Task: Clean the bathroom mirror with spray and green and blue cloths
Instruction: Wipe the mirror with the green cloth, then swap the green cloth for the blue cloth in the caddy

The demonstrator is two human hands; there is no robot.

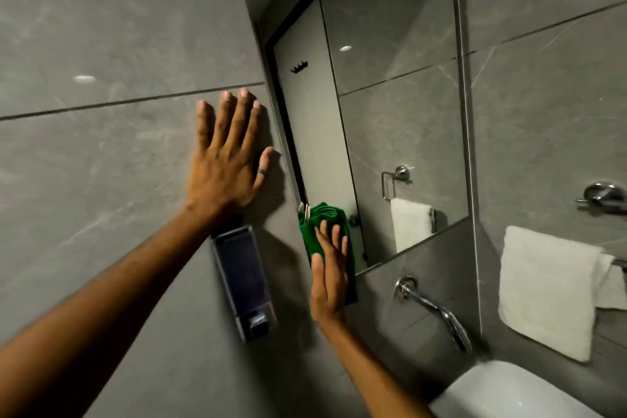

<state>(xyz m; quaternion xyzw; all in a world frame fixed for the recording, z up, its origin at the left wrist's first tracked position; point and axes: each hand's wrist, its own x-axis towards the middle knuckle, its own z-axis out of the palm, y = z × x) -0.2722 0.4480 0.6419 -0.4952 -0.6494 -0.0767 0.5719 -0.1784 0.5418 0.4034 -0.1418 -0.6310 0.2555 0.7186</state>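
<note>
The bathroom mirror point(390, 95) hangs on the grey tiled wall, reflecting a door and a towel ring. My right hand point(329, 278) presses a green cloth point(325, 220) flat against the mirror's lower left corner, fingers spread over it. The cloth's reflection shows just above it. My left hand point(227, 159) lies flat and open on the wall tile left of the mirror, fingers apart, a ring on the thumb. No spray bottle or blue cloth is in view.
A dark soap dispenser point(244, 285) is fixed to the wall under my left wrist. A chrome wall tap point(434, 309) juts out over the white basin point(502, 390). A white towel point(549, 288) hangs on a rail at the right.
</note>
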